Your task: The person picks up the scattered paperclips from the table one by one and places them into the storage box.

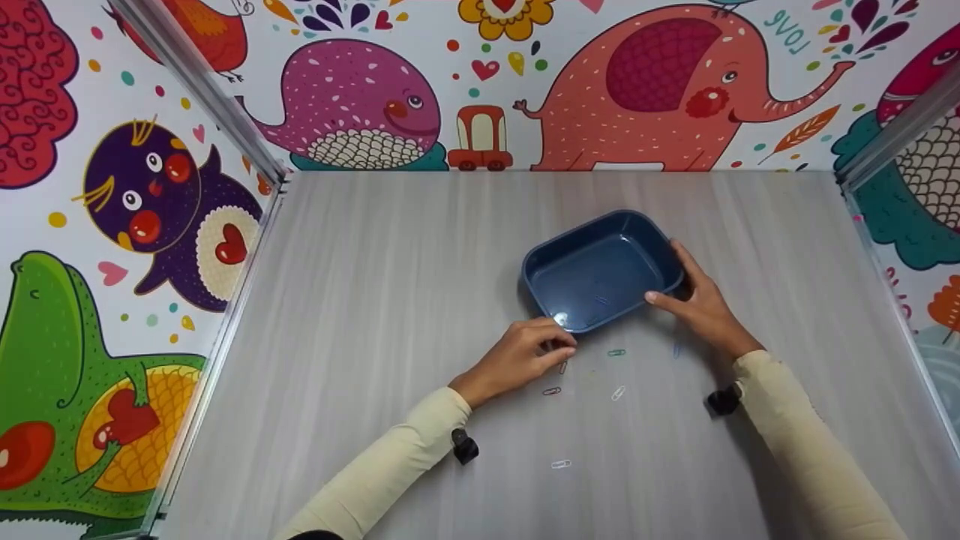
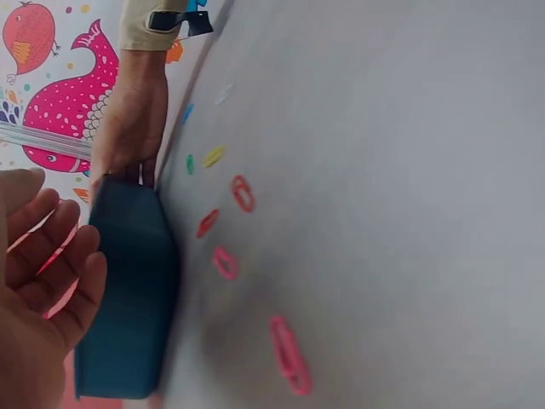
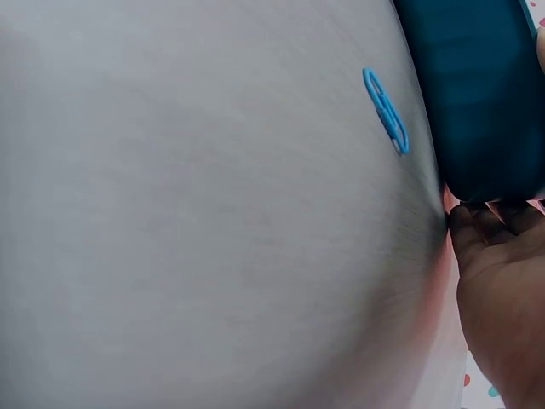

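Observation:
A dark blue plastic bin [image 1: 607, 270] sits tilted at an angle on the table. My right hand [image 1: 701, 311] grips its right end, thumb at the near rim and fingers along the side. By the near left corner, my left hand [image 1: 521, 351] is loosely curled; the left wrist view [image 2: 51, 264] shows nothing between its fingers. Inside the bin lies a blue paper clip [image 1: 601, 300]. Several more are scattered in front: a green clip [image 1: 616, 352], a red clip [image 1: 552, 391], a white clip [image 1: 618, 393] and a light blue clip [image 3: 387, 112]. A pink clip [image 2: 291, 356] lies near my left hand.
Another white clip [image 1: 561, 465] lies nearer the front of the table [image 1: 360, 300]. Panels printed with cartoon animals [image 1: 360, 105] border the table at the back and both sides, with metal rails [image 1: 225, 360] along the edges.

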`<state>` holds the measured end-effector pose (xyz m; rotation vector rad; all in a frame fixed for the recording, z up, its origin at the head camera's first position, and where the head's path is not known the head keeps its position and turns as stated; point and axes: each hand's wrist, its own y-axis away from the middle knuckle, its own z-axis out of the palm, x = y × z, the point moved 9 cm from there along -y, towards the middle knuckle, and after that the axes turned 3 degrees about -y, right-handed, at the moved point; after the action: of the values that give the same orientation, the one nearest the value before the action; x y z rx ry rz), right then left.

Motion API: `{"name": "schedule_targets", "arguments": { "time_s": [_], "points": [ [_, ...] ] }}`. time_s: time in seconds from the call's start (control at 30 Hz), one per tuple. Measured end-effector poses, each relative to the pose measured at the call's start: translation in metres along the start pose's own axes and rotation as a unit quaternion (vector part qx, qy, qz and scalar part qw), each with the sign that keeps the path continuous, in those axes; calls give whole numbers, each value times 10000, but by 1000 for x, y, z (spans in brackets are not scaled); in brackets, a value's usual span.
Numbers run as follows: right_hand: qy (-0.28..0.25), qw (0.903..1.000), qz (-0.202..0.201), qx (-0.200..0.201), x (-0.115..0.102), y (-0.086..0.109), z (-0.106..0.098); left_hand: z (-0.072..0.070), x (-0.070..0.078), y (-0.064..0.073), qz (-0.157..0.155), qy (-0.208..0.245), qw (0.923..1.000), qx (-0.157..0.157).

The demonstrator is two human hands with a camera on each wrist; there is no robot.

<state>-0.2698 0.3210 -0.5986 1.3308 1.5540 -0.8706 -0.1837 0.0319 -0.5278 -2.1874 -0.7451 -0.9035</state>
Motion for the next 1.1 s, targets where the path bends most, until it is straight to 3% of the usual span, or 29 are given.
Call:
{"name": "schedule_targets", "arguments": {
  "time_s": [0.37,0.77,1.1],
  "points": [
    [-88,9999,-107,-5,-2,2,-1,2,-19,19,-283,-82,9995,109],
    [-141,9999,-15,-5,-4,3,0,0,-36,49,-536,-293,9978,244],
    [-110,9999,-42,19,-2,2,1,-7,-40,67,-567,-539,9958,466]
  ]
}}
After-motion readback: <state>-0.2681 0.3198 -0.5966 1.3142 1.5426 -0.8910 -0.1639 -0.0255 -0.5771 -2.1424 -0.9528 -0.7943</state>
